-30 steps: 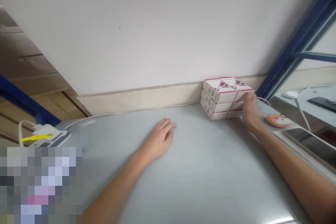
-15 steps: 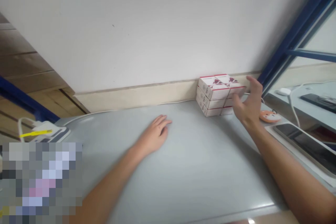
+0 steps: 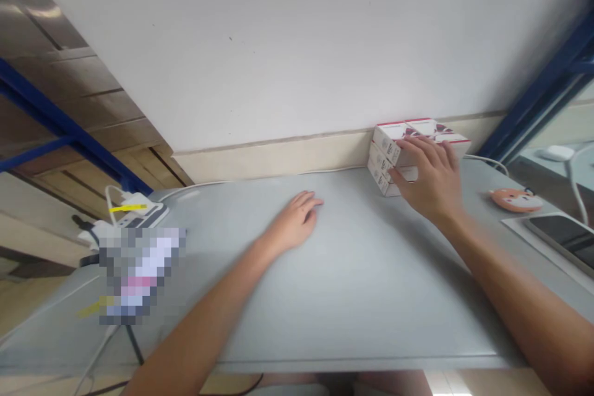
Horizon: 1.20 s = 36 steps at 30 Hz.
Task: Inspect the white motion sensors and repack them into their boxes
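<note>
**Box stack (image 3: 387, 158) under your right hand (image 3: 429, 179), left hand (image 3: 297, 219) well off to the side**

Right hand is the nearer one by far. It's open and spread wide, fingers (image 3: 427, 154) across the front of the stack, thumb low near its left corner. Fingers are touching the cardboard, but you can't tell if that's a real grip or just contact. Left hand lies palm down on the grey desk (image 3: 352, 315), holding nothing, with the stack well away to its right and toward the wall.

Stack sits on the back edge of the desk, toward the right end, right up by the skirting board (image 3: 278, 164). White boxes with red trim, about three layers, two side by side on top; your hand hides part, so the count isn't certain. Its long axis seems to run left to right along the wall, with box ends showing on the left. Seen from the right hand, the stack lies straight ahead, under the palm and fingers.

White cable (image 3: 278, 178) runs along the back edge. Orange fox-face toy (image 3: 516, 200) and phone (image 3: 568, 238) sit right of the stack. White charger (image 3: 137, 213) with a yellow strap sits far left, next to a pixelated patch hiding whatever's there.
</note>
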Each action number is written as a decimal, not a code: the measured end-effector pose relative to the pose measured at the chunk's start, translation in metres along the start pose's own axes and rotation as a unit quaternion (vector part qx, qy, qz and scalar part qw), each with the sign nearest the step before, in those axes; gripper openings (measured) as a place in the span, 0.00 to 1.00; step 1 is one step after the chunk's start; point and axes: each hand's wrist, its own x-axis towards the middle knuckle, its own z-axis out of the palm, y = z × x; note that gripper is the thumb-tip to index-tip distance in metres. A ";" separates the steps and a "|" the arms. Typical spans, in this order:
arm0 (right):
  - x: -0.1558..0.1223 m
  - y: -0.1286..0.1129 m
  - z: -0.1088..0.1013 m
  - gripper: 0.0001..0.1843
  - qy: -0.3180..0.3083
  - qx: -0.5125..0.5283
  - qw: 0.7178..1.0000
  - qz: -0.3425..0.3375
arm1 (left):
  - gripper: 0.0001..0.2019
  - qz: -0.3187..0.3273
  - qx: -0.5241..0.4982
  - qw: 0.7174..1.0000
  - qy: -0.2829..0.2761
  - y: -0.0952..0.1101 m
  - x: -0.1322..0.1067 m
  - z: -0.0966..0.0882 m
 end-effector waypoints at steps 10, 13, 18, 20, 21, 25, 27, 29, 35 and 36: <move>0.002 0.000 -0.008 0.23 0.050 0.057 0.997 0.021 | 0.18 -0.004 -0.099 0.995 0.034 -0.003 0.003 0.000; -0.003 -0.017 -0.007 0.28 0.115 0.154 0.979 0.063 | 0.20 -0.020 -0.139 0.988 0.061 0.002 0.002 0.000; -0.026 -0.083 0.000 0.23 0.053 0.435 0.890 0.128 | 0.31 -0.099 -0.399 0.907 0.095 0.029 -0.002 -0.003; -0.035 -0.104 0.000 0.15 -0.038 0.484 0.869 0.097 | 0.32 -0.111 -0.493 0.854 0.124 0.043 -0.005 -0.009; -0.039 -0.110 -0.001 0.12 -0.081 0.491 0.864 0.075 | 0.31 -0.117 -0.502 0.844 0.148 0.049 -0.007 -0.014; -0.040 -0.110 -0.005 0.28 -0.150 0.459 0.876 -0.005 | 0.38 -0.098 -0.415 0.865 0.263 0.063 -0.015 -0.026; -0.034 -0.103 -0.009 0.36 -0.123 0.435 0.892 -0.030 | 0.41 -0.077 -0.354 0.894 0.262 0.064 -0.020 -0.023; -0.026 -0.094 -0.014 0.37 -0.110 0.399 0.907 -0.076 | 0.38 -0.054 -0.310 0.922 0.227 0.063 -0.025 -0.015; -0.015 -0.080 -0.029 0.20 -0.149 0.275 0.935 -0.166 | 0.34 -0.050 -0.326 0.926 0.185 0.065 -0.023 0.001; -0.014 -0.080 -0.031 0.18 -0.142 0.269 0.941 -0.147 | 0.35 -0.045 -0.324 0.927 0.185 0.067 -0.021 0.001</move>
